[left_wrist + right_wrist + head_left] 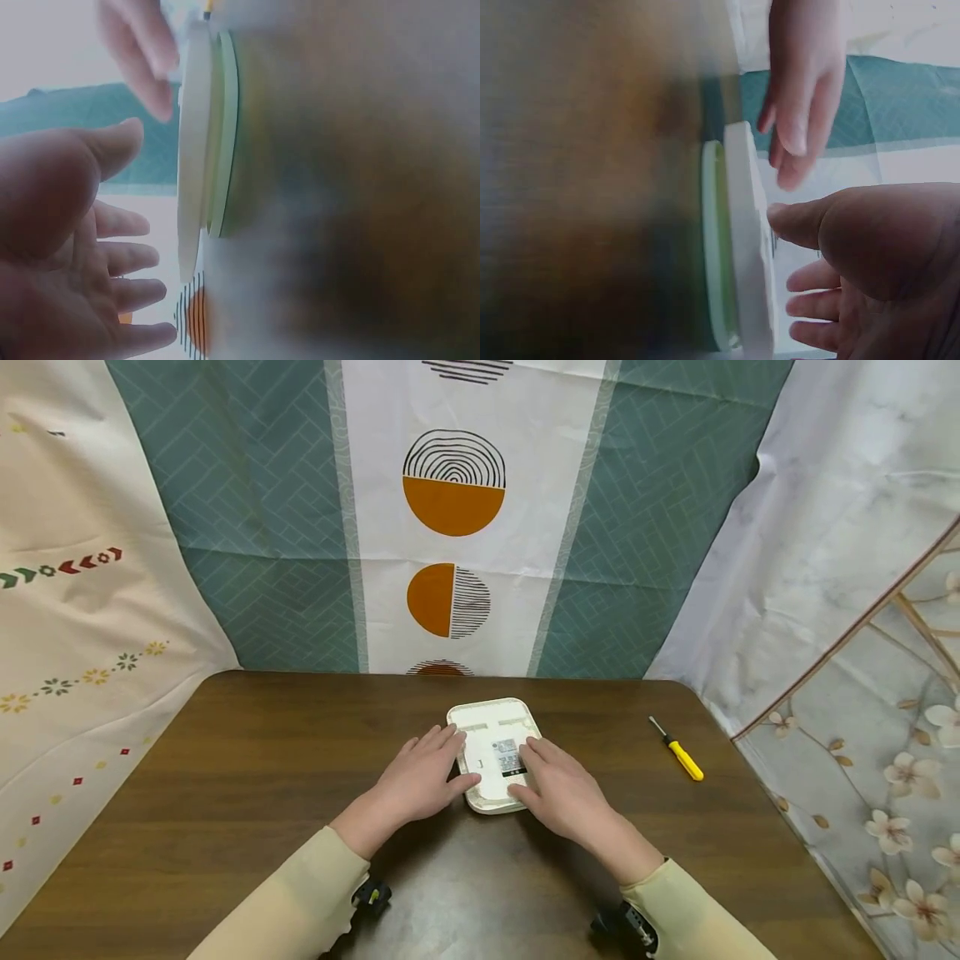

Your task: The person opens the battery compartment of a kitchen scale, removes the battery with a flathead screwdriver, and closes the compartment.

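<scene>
Your left hand [423, 777] and right hand [562, 785] flank the white rounded device [486, 750], which lies label-up on the counter [285, 793]; your fingers are extended and relaxed; whether they touch it is unclear; a yellow-handled screwdriver [682, 757] lies well apart, to your right.

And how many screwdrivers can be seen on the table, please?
1: the yellow-handled screwdriver lies on the right part of the table, to the right of the white device. The table's near edge is out of view.
</scene>
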Motion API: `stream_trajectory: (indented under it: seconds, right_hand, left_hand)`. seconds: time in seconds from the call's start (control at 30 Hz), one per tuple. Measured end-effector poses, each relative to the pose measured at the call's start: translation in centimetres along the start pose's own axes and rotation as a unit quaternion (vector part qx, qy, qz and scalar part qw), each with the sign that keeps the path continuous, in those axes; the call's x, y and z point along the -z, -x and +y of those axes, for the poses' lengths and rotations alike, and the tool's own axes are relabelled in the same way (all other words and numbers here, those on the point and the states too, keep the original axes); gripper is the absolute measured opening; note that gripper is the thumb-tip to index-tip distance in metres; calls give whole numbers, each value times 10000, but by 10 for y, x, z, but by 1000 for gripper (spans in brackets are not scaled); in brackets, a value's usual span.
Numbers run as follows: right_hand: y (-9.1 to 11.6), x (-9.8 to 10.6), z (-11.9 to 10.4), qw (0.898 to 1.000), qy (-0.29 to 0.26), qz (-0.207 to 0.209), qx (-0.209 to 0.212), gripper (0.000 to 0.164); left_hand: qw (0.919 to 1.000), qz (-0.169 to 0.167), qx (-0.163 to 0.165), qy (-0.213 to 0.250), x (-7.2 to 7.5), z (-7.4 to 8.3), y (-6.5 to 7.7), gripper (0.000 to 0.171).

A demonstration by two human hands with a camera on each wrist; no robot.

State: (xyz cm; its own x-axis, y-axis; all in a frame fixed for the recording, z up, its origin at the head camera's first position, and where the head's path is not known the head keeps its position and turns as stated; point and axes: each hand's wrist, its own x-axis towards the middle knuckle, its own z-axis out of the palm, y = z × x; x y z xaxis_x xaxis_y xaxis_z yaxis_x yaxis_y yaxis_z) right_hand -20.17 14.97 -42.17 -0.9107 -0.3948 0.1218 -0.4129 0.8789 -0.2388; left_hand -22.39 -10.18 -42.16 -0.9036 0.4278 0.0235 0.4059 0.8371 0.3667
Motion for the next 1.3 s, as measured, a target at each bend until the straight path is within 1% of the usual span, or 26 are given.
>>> stream_trajectory:
  seconds: [0.1,0.27,0.37,0.53,0.77,0.9,1.03,1.3]
  right_hand:
    - [14,-1,-1,10000,13,18,29,66]
    - [34,-2,-5,9999,-3,60,145,65]
    - [42,-2,-9,9997,52,-21,219,62]
    - [53,-2,-13,9992,98,-256,295,64]
    - [61,-1,-14,9990,110,-323,306,68]
    - [63,-1,-14,9991,124,-299,262,69]
    - [63,-2,-12,9992,228,-207,270,68]
    - [59,-5,-3,9983,563,11,146,69]
  left_hand:
    - [9999,-6,132,-68,6,-5,-10,79]
    - [9994,-36,326,-122,12,-17,-28,77]
    - [9991,-70,415,-96,12,-25,-39,74]
    - [9987,-162,469,-68,6,-36,-51,71]
    - [9983,-290,493,-109,-1,-40,-57,74]
    - [9983,-309,463,-158,0,-37,-59,76]
    - [9982,-327,461,-225,1,-32,-59,73]
    - [9961,-296,430,-714,-1,-25,-57,73]
